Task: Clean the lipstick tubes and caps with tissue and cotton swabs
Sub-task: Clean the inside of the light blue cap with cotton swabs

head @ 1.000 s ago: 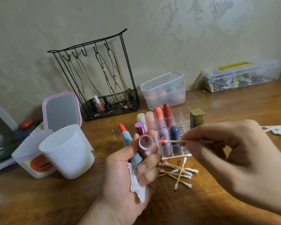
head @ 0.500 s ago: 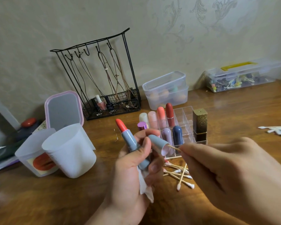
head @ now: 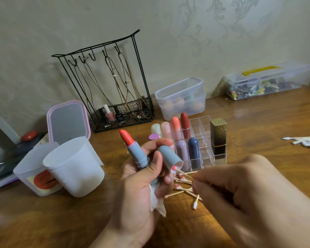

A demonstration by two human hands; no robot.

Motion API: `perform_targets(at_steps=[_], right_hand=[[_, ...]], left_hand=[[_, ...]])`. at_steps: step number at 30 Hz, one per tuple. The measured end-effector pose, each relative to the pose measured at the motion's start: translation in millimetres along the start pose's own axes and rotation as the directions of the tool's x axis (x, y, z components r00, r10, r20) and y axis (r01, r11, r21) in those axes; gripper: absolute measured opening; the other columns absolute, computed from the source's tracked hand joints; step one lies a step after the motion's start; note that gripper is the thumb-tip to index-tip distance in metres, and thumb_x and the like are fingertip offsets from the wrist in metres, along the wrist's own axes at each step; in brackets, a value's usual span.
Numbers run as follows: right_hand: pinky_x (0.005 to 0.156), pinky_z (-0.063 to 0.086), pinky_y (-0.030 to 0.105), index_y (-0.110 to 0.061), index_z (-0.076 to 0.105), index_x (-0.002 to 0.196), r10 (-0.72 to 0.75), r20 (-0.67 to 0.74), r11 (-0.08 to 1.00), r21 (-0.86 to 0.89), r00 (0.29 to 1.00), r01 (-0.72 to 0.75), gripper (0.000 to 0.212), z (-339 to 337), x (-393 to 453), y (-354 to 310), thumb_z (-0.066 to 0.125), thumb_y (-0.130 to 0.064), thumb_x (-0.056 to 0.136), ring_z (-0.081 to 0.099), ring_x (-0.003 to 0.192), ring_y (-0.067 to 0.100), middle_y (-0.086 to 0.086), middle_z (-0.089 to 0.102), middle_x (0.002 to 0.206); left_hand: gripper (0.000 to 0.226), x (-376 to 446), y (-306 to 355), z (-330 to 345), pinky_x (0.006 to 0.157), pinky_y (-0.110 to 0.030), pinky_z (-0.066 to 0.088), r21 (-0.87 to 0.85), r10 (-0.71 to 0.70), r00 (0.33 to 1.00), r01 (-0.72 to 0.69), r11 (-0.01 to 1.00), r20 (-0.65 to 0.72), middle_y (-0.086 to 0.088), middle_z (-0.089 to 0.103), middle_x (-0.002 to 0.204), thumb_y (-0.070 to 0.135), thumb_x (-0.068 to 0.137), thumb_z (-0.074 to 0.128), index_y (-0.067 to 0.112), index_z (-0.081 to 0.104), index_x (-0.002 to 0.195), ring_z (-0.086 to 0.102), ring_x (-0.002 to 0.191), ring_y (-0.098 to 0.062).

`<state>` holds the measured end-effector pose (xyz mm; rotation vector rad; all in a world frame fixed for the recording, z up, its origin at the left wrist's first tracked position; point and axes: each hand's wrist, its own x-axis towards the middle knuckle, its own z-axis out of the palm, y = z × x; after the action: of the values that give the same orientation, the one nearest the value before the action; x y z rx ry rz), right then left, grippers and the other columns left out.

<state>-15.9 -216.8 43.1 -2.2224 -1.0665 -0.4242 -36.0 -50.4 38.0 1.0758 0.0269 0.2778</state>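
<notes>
Withdrawn since half a second ago: wooden-stemmed cotton swab (head: pixel 183 174), red-stained tip now just outside the rim of the grey-blue cylindrical lipstick cap (head: pixel 169 157). Left hand (head: pixel 141 178) grip curled round cap, open coral lipstick tube (head: pixel 135 151) and crumpled white tissue (head: pixel 157 204); right hand (head: pixel 240 190) grip pinching the swab stem. Step in hand, judged: swabbing the cap interior. Next: probably a fresh swab from the bench (head: pixel 61 221).
</notes>
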Motion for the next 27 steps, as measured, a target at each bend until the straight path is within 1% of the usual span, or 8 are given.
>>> perform_targets(at_steps=[4, 7, 9, 13, 16, 20, 24, 27], right_hand=[[0.031, 0.027, 0.023, -0.017, 0.05, 0.057, -0.017, -0.143, 0.973, -0.228, 0.99, -0.016, 0.032, -3.0, -1.3, -4.6, 0.047, -0.032, 0.085, 0.029, 0.034, 0.025, -0.004, 0.033, 0.043], [0.032, 0.024, 0.025, -0.02, 0.043, 0.058, -0.043, -0.098, 0.955, -0.297, 0.994, 0.012, 0.025, 0.3, -2.0, -8.9, 0.048, -0.03, 0.081, 0.031, 0.034, 0.028, -0.005, 0.034, 0.045], [0.033, 0.025, 0.024, -0.022, 0.037, 0.059, 0.0, -0.034, 0.977, -0.211, 0.999, -0.007, 0.028, -0.5, -1.1, -8.6, 0.051, -0.032, 0.082, 0.028, 0.037, 0.019, -0.005, 0.029, 0.047], [0.038, 0.031, 0.016, -0.015, 0.058, 0.06, -0.021, -0.054, 0.997, 0.075, 0.998, 0.025, 0.031, -1.4, -0.1, -1.3, 0.058, -0.028, 0.089, 0.036, 0.042, 0.017, 0.003, 0.041, 0.047], [0.034, 0.034, 0.02, -0.021, 0.063, 0.065, 0.034, -0.131, 0.999, 0.018, 0.991, -0.032, 0.031, 0.3, 1.7, 1.8, 0.05, -0.036, 0.089, 0.036, 0.038, 0.014, -0.003, 0.04, 0.043], [0.031, 0.025, 0.017, -0.027, 0.04, 0.059, 0.041, -0.062, 0.994, -0.098, 0.997, -0.047, 0.034, 5.0, 1.5, 1.3, 0.042, -0.043, 0.089, 0.028, 0.035, 0.01, -0.009, 0.027, 0.044], [0.035, 0.023, 0.008, -0.026, 0.066, 0.068, 0.052, -0.116, 0.998, 0.051, 0.992, -0.046, 0.022, 3.9, 2.4, 6.5, 0.059, -0.036, 0.086, 0.038, 0.037, 0.006, -0.013, 0.035, 0.042], [0.033, 0.025, 0.011, -0.031, 0.065, 0.07, 0.103, -0.097, 0.994, -0.019, 0.99, -0.105, 0.017, 7.1, 4.3, 6.8, 0.059, -0.037, 0.085, 0.038, 0.038, 0.006, -0.015, 0.034, 0.042]], left_hand=[[0.015, -0.7, 0.3, 2.7, 0.041, -0.014, 0.034, 0.034, 0.013, 1.0, -0.014, 0.999, 0.011, -0.011, 0.056, 0.064, 0.01, 0.062, 0.07, 0.017, 0.077, 0.074, 0.046, 0.047, -0.011], [0.016, -0.3, -2.6, 1.5, 0.042, -0.014, 0.034, 0.028, 0.011, 0.999, -0.012, 1.0, 0.035, -0.013, 0.057, 0.065, 0.007, 0.068, 0.065, 0.016, 0.076, 0.076, 0.046, 0.048, -0.011], [0.016, -0.5, -3.6, 1.1, 0.044, -0.015, 0.031, 0.036, 0.011, 0.999, -0.013, 0.999, 0.042, -0.014, 0.054, 0.066, 0.014, 0.071, 0.061, 0.017, 0.075, 0.078, 0.045, 0.05, -0.012], [0.016, 0.9, -4.7, -0.4, 0.045, -0.016, 0.033, 0.075, 0.017, 0.999, -0.02, 0.997, 0.041, -0.01, 0.055, 0.064, 0.017, 0.071, 0.061, 0.019, 0.075, 0.078, 0.046, 0.05, -0.011], [0.016, 0.7, -5.0, 0.3, 0.046, -0.018, 0.037, 0.165, 0.068, 0.994, -0.081, 0.983, 0.083, -0.007, 0.062, 0.066, 0.018, 0.072, 0.06, 0.019, 0.075, 0.078, 0.051, 0.052, -0.012], [0.016, -1.2, -7.4, 0.2, 0.055, -0.016, 0.051, 0.185, 0.057, 0.992, -0.077, 0.98, 0.11, -0.004, 0.071, 0.078, 0.017, 0.073, 0.06, 0.018, 0.075, 0.078, 0.064, 0.065, -0.01], [0.015, -1.8, -7.1, 2.2, 0.046, -0.014, 0.043, 0.209, 0.08, 0.99, -0.103, 0.972, 0.116, -0.004, 0.067, 0.071, 0.018, 0.074, 0.061, 0.015, 0.074, 0.08, 0.054, 0.053, -0.008], [0.015, -1.0, -7.1, 3.4, 0.046, -0.014, 0.043, 0.194, 0.086, 0.992, -0.104, 0.975, 0.096, -0.004, 0.068, 0.071, 0.017, 0.073, 0.061, 0.016, 0.075, 0.08, 0.054, 0.053, -0.008]])
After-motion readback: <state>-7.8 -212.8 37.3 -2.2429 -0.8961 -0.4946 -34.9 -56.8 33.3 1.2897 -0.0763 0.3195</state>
